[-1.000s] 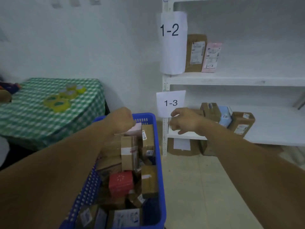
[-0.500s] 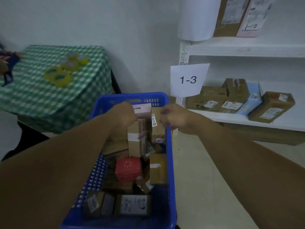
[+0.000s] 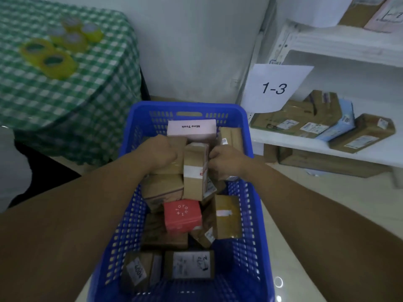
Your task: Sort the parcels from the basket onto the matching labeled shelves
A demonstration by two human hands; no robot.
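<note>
View from a head camera, looking down into a basket on the floor.

At far left, a table [image 3: 65,94] with a green checked cloth carries yellow tape rolls [image 3: 54,59], well apart from the work.

In the middle, a blue basket [image 3: 189,106] is piled with parcels [image 3: 161,188], mostly brown cartons, with a pink box [image 3: 192,129] at the far end and a red box [image 3: 183,214] near the centre. They lie jumbled and tilted against each other, so each likely has to be lifted out to read its label.

Both forearms reach forward into the far half of the basket. The left hand [image 3: 161,152] is curled, knuckles up, touching the left side of a tall box [image 3: 195,171] that stands upright. Its fingertips are hidden, so I cannot tell whether it grips this box or the carton under it. The right hand [image 3: 226,162] is curled against the box's right edge, fingers pinching it. The two hands flank the box, probably to pull it free of the pile.

At right, a white shelf [image 3: 305,140] has a paper label [image 3: 274,88] reading 1-3. Shelved parcels [image 3: 316,118] lean together on it, just beside the basket, within easy reach.
</note>
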